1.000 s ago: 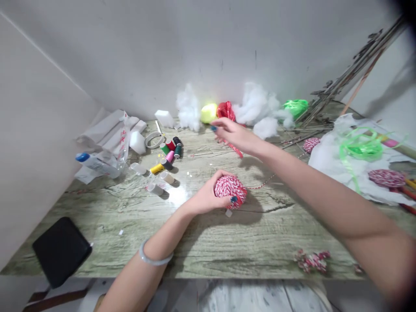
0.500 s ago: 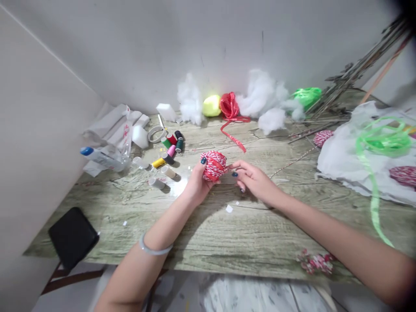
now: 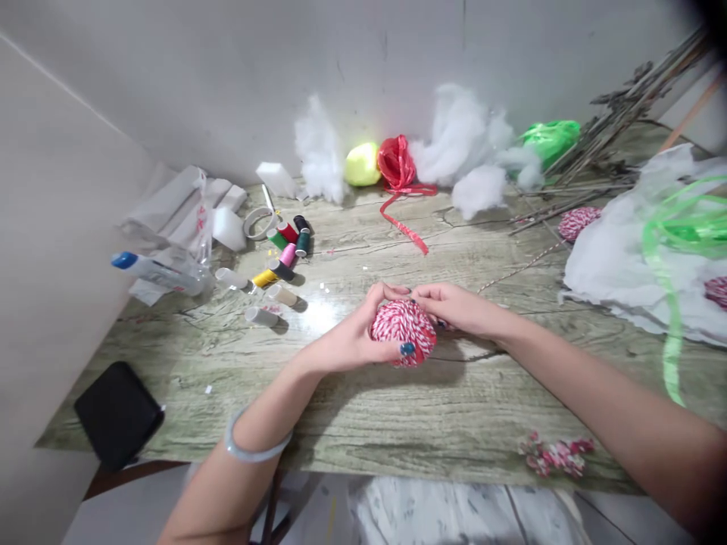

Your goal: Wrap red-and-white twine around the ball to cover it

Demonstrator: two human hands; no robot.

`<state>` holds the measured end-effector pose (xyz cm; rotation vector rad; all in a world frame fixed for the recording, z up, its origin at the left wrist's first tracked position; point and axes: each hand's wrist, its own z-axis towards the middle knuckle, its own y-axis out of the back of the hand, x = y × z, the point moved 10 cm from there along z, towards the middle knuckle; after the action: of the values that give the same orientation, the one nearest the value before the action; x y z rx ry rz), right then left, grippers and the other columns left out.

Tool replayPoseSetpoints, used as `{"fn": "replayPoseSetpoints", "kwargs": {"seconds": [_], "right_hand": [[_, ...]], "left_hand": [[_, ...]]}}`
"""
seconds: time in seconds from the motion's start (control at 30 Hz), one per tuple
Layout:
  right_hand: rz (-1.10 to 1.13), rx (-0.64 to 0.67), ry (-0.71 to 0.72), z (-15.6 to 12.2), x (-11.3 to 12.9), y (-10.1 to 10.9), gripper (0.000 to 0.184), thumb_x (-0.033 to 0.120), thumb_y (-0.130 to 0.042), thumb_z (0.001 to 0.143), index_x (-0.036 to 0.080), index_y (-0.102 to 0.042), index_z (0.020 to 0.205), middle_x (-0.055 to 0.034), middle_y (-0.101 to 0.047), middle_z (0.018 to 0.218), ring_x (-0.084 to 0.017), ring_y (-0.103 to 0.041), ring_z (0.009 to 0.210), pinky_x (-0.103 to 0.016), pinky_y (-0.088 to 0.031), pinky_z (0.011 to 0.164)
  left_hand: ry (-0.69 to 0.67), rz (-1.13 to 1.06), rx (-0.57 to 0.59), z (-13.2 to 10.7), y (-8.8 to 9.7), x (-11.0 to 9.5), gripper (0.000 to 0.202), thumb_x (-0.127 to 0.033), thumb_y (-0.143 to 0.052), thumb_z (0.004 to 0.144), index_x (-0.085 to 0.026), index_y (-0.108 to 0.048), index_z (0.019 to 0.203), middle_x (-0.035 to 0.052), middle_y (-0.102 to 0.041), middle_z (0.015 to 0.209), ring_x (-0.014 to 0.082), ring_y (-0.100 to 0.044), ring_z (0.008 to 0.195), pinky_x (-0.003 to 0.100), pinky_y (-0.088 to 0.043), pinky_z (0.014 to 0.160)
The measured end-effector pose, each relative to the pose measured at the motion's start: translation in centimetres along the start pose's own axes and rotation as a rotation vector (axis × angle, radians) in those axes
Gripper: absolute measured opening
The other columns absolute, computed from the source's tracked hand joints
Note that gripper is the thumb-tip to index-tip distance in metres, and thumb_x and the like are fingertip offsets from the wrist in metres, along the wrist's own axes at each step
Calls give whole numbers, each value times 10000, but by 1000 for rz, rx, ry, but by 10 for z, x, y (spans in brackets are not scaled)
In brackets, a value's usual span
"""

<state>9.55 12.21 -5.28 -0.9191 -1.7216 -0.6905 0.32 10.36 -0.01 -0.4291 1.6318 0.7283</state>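
Yarn ball [image 3: 403, 331] (red-and-white) between the hands [image 3: 353, 337] [image 3: 459, 309].

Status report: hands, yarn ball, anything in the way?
Left hand gripping red-and-white yarn ball. Right hand at its upper-right edge. Thread spools to the left, apart from both hands.

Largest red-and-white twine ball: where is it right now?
In the head view, the twine ball is near the centre, held in the left hand, with the right hand at its upper right.
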Motion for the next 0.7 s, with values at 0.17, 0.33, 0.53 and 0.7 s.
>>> {"fn": "replayPoseSetpoints", "kwargs": {"seconds": [0.17,0.33,0.53,0.7], "right_hand": [[-106,-226,122,-7,20,25,240,395,-556,877,199,-559,740,59,-496,577,-79,-384,463,-236,-264,471],[-400,-492,400,-33,60,31,159,312,-552,912,208,-609,806,21,-626,690,-118,-542,606,-253,-387,601],[-819,-620,773,-65,92,2,140,211,-514,962,196,-644,914,-17,-728,852,-139,-650,738,-253,-450,688],[-1238,-652,1007,-93,98,-31,126,158,-567,939,159,-654,1030,-9,-707,745,-132,-604,652,-267,-419,610]], "left_hand": [[-23,267,46,1,-16,-5,661,-413,-751,767,-217,-375,1273,155,-399,1383,315,-385,1367,464,-331,1145],[-23,160,-136,3,-3,6,863,-395,-777,757,-259,-207,1390,158,-460,1386,295,-514,1257,441,-423,1060],[-122,202,-273,7,16,5,909,-494,-878,553,-232,-444,1308,125,-520,1340,324,-497,1253,440,-382,1089],[-48,-35,-482,2,34,16,888,-572,-876,485,-187,-488,1185,116,-589,1222,288,-571,1159,402,-428,1038]]}}
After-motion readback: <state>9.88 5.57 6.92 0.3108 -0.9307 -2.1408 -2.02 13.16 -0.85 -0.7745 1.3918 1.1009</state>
